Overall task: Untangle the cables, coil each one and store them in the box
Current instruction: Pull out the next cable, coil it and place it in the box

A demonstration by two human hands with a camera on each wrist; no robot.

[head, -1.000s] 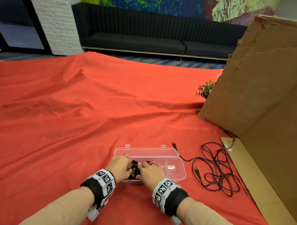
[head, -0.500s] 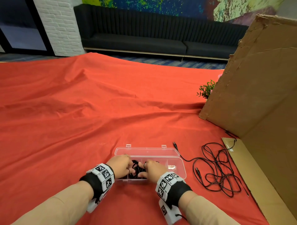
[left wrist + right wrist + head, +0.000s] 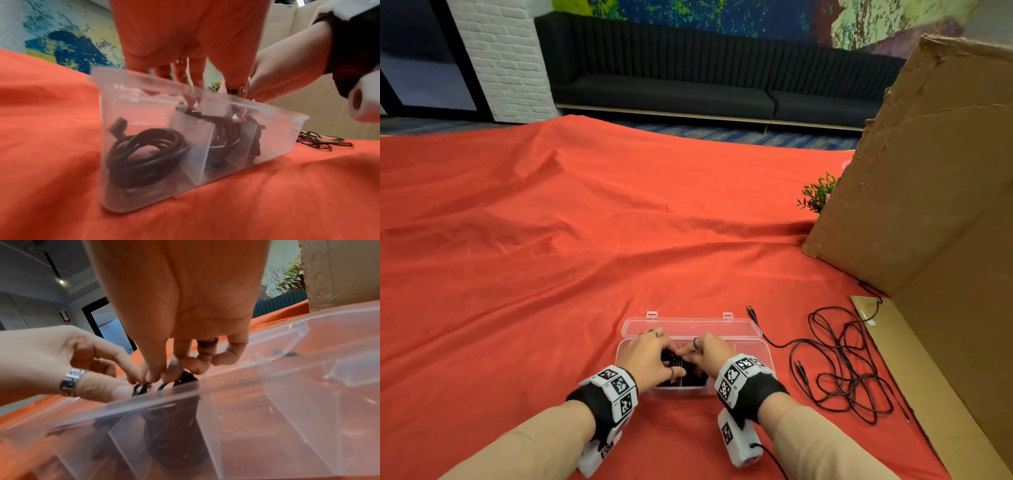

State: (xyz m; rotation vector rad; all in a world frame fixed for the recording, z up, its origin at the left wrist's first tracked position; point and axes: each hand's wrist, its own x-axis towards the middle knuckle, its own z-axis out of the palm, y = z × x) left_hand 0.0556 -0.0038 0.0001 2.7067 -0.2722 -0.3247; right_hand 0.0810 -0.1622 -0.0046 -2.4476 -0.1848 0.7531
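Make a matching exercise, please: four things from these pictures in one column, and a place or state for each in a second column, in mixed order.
1. coiled cable
2. loose cable
3. small plant
4. both hands, left hand and right hand

a. beside the cardboard
b. tangled on the red cloth
c. lying in the box's end compartment
d. pushing a coil into the clear box

Pairs: 1-c, 2-b, 3-a, 4-d

Both arms reach forward. The left hand [image 3: 650, 356] and right hand [image 3: 710, 353] sit close together, palms down, fingers bent, fingertips almost touching.
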